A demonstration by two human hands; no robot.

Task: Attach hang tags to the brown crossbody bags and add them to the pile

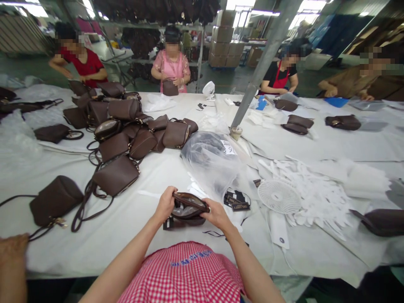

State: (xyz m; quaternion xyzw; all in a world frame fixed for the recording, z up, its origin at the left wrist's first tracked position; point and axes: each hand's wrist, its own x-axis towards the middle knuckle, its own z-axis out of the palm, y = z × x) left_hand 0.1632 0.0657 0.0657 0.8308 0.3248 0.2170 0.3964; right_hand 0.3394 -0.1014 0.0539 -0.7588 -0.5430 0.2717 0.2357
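A wide white surface (126,240) fills most of the view, in a large workshop. A slanted grey metal pole (257,75) rises from its far part, right of centre. Four people are at the far side: one in a red top (88,65), one in a pink apron (176,80) holding a brown handbag, one in a red apron (280,78), and one in a brown top (342,78) at the right. A heaped pile of dark brown handbags (115,147) covers the left of the surface, straps trailing. To the right spreads a loose heap of white strips (312,198). Near the middle, just beyond the hands, sits a clear plastic bag (208,164) with dark contents and a paper label. The wearer's red-and-white checked apron (186,273) shows at the bottom edge. A white fan (279,197) lies beside the strips. At the centre, close to the wearer, is a gaping brown bag (189,218), its mouth facing up and its pale lining visible. The left hand (164,207) is clamped on one end of its rim and the right hand (218,215) on the other, the two apart with the mouth between them. A small cup (235,134) stands by the pole's foot. Smallest are the black tags (238,206), lying just right of the right hand
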